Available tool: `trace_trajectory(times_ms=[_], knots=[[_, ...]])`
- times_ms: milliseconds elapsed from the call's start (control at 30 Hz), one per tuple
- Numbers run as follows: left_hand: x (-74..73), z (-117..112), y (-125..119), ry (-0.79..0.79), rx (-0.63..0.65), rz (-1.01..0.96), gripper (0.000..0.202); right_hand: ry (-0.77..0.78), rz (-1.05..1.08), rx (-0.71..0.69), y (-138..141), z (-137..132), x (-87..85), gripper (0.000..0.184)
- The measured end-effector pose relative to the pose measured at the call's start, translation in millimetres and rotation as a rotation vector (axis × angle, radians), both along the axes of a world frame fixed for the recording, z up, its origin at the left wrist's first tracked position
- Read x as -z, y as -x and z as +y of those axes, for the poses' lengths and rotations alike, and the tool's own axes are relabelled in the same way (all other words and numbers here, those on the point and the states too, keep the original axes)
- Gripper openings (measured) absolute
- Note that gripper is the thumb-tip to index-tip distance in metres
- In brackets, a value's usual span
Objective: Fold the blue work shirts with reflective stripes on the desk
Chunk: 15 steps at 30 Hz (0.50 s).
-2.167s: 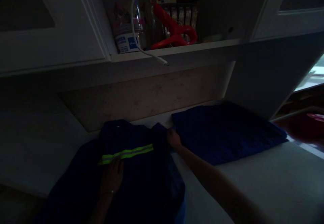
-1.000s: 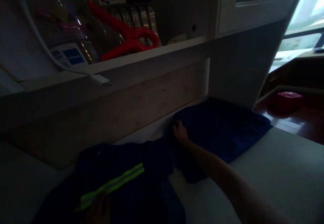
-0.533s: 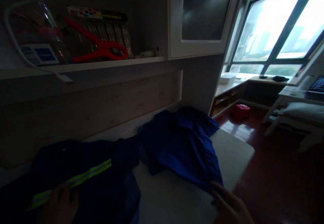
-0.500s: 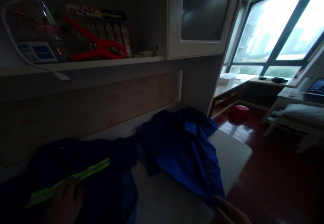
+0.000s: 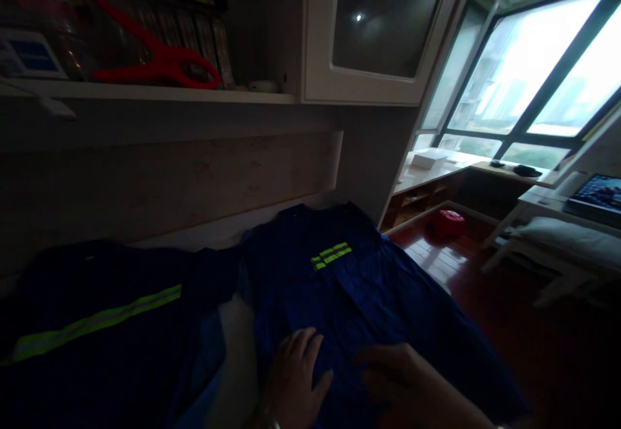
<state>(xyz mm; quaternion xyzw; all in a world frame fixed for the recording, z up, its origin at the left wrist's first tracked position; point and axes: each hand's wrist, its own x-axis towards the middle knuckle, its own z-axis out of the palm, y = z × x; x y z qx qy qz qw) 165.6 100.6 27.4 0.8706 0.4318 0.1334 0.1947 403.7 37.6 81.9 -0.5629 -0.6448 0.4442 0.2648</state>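
Two dark blue work garments with yellow-green reflective stripes lie on a white surface (image 5: 233,316). The right garment (image 5: 359,286) is spread out, a short stripe showing near its far end. My left hand (image 5: 295,374) lies flat on its near part, fingers stretched out. Beside it, my right hand (image 5: 398,374) rests palm down on the same cloth, fingers extended. The left garment (image 5: 111,325) with a long stripe lies untouched at the left.
A shelf (image 5: 145,92) above holds a red clamp (image 5: 155,66), packaged items and a jar. A white cabinet door (image 5: 378,34) hangs to the right. Past the surface's right edge lie a dark wood floor, a red object (image 5: 446,222), a desk, a laptop and bright windows.
The right garment has been pulled open and spread flat, its stripe now showing. My left hand left the striped garment and joined my right hand on the spread one. The view turned right.
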Motion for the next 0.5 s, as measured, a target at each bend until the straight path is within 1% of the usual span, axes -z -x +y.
trace_trajectory(times_ms=[33, 100, 167, 200, 233, 267, 300, 333, 400, 467, 500], knots=[[12.1, -2, -2, 0.017, 0.012, 0.026, 0.055, -0.054, -0.006, 0.054, -5, 22, -0.2, 0.033], [35.5, -5, -1, 0.006, 0.039, 0.060, 0.056, -0.227, -0.070, 0.219, -19, 73, 8.1, 0.037], [53.7, -9, 1, -0.071, 0.082, 0.068, 0.050, -0.376, -0.286, 0.334, -40, 124, 25.9, 0.042], [59.4, -9, 3, -0.117, 0.096, 0.063, 0.046, -0.394, -0.426, 0.377, -52, 147, 36.4, 0.049], [62.6, -8, 4, -0.157, 0.082, 0.051, 0.042, -0.383, -0.568, 0.419, -64, 167, 46.8, 0.056], [63.1, -6, 4, -0.191, 0.031, 0.031, 0.039, -0.356, -0.694, 0.457, -77, 184, 56.5, 0.063], [61.1, -1, 5, -0.221, -0.053, 0.008, 0.036, -0.317, -0.794, 0.492, -89, 197, 65.0, 0.067], [57.2, 5, 5, -0.248, -0.151, -0.013, 0.034, -0.274, -0.864, 0.520, -100, 207, 72.3, 0.067], [46.2, 23, 6, -0.306, -0.329, -0.040, 0.036, -0.214, -0.935, 0.538, -115, 221, 83.4, 0.055], [36.0, 48, 7, -0.354, -0.430, -0.033, 0.041, -0.209, -0.957, 0.536, -121, 229, 89.7, 0.043], [32.8, 61, 8, -0.363, -0.466, -0.021, 0.045, -0.222, -0.952, 0.550, -121, 232, 90.8, 0.040]])
